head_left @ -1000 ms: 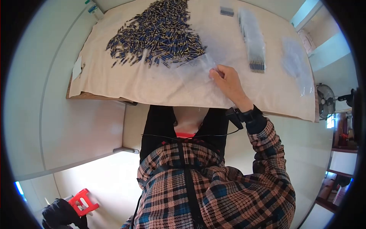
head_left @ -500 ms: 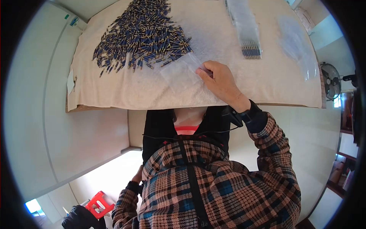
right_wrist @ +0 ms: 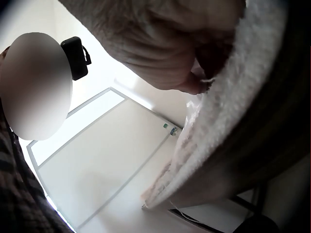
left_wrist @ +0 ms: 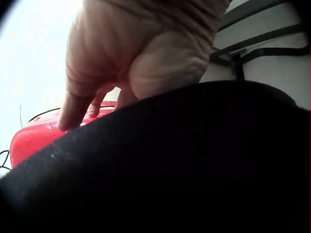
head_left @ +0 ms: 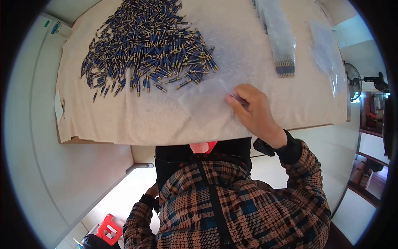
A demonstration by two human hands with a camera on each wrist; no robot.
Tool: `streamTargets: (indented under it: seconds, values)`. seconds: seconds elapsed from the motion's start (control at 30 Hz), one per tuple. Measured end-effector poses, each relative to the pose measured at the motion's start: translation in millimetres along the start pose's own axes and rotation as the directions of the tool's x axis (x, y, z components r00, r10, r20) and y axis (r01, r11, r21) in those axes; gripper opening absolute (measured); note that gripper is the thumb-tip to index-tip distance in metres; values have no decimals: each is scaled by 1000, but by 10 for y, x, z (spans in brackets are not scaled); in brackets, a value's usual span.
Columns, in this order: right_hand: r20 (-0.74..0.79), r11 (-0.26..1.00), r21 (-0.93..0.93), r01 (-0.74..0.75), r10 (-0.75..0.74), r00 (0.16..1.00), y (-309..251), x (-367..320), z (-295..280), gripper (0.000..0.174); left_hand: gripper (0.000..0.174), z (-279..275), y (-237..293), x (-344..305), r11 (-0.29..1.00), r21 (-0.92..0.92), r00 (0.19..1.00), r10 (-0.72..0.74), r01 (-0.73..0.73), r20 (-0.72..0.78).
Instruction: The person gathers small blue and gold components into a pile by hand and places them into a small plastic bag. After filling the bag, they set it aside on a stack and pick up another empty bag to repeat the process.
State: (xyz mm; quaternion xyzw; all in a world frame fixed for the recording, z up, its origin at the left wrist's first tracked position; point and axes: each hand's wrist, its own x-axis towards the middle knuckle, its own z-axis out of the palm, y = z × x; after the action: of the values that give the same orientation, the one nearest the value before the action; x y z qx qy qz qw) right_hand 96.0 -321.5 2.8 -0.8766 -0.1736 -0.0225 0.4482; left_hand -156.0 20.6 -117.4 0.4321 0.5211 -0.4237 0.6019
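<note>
In the head view my right hand (head_left: 258, 113) pinches the edge of a clear plastic bag (head_left: 203, 101) between thumb and fingers, low over the cloth. Just beyond the bag lies a large pile of small dark blue and brass pieces (head_left: 145, 45). My left hand (head_left: 153, 190) is down beside the body, mostly hidden by the jacket. In the left wrist view the left hand (left_wrist: 141, 53) points its fingers down at a red plastic surface (left_wrist: 36, 138); black cloth hides part of it. The right wrist view shows the right hand (right_wrist: 160, 43) close against the cloth.
A cream cloth (head_left: 124, 124) covers the table. Filled clear bags (head_left: 284, 54) with rows of the pieces lie at the right, with more clear plastic bags (head_left: 325, 56) beyond them. A fan (head_left: 353, 81) stands past the right edge, and a red stool (head_left: 110, 229) is at lower left.
The head view has shifted. The left forearm and hand have come into view beside the body. My right hand keeps its pinch on the bag, which remains near the pile's front.
</note>
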Motion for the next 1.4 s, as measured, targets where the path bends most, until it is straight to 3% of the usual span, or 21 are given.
streamTargets:
  seconds: [0.1, 0.2, 0.27, 0.5, 0.57, 0.73, 0.83, 1.0, 1.13, 1.23, 1.27, 1.37, 1.4]
  values:
    - [-22, 995, 67, -69, 71, 997, 2, 6, 37, 12, 42, -77, 33, 16, 999, 19, 998, -31, 30, 45]
    - [-8, 998, -44, 54, -54, 999, -6, 49, 20, 11, 41, -149, 150, 72, 996, 36, 993, -79, 76, 93]
    - [-1, 999, -50, 17, -17, 1000, -41, 39, 73, 11, 41, -130, 193, 115, 992, 63, 987, -114, 107, 117]
    - [-203, 982, -184, 49, -87, 975, -60, -19, 204, 14, 41, -102, 347, 108, 981, 192, 974, -26, -18, 226]
    - [-223, 978, -204, -35, -11, 975, -106, -109, 214, 17, 41, -92, 277, 83, 976, 216, 971, -66, 16, 230]
    - [-226, 997, -83, 0, -19, 974, -40, -146, 285, 21, 41, -234, 62, -49, 959, 212, 945, 116, -187, 307]
    - [-237, 990, 18, -140, 140, 961, -10, -109, 224, 23, 41, -360, -58, -86, 931, 249, 925, 177, -268, 335]
    - [-438, 998, 63, 14, 15, 899, -40, -88, 329, 23, 41, -415, -243, -105, 856, 356, 896, 234, -373, 377]
    - [-387, 996, 83, 34, 1, 922, -118, -45, 342, 20, 41, -544, -245, -119, 801, 417, 877, 259, -429, 405]
    - [-199, 945, 325, -36, 106, 974, -75, -38, 377, 13, 41, -360, -123, -134, 761, 460, 866, 263, -457, 426]
    - [-207, 944, 328, -31, 103, 973, -121, -47, 365, 13, 41, -383, -107, -140, 750, 471, 863, 263, -464, 432]
    - [17, 779, 582, -235, 277, 961, -288, -55, 323, 12, 41, -438, -98, -188, 717, 496, 852, 274, -490, 446]
    - [11, 776, 588, -226, 271, 962, -298, -45, 339, 12, 41, -384, -52, -161, 705, 506, 850, 276, -496, 448]
